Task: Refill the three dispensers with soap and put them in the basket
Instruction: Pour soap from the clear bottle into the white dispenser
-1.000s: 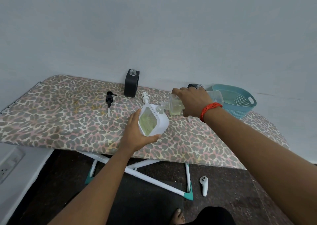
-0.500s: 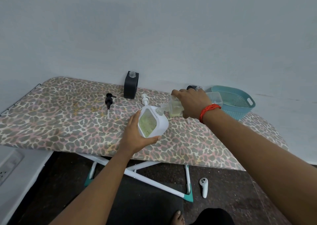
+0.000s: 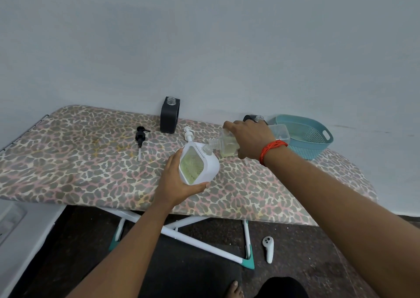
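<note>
At frame centre, the left hand (image 3: 175, 184) grips a white dispenser (image 3: 200, 164); the right hand (image 3: 248, 138) grips a tilted soap bottle (image 3: 223, 145) touching its mouth.

Three dispensers (image 3: 211, 164) (image 3: 169, 118) (image 3: 248, 117), two pumps (image 3: 141, 136) (image 3: 188, 134) (loose), one basket (image 3: 318, 148)

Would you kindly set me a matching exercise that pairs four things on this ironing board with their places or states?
1. white dispenser
2. clear bottle
3. black pump
4. black dispenser

A. lying loose on the board
B. gripped by the right hand, tipped
C. standing uncapped near the wall
D. held by the left hand

Pairs: 1-D, 2-B, 3-A, 4-C.
</note>
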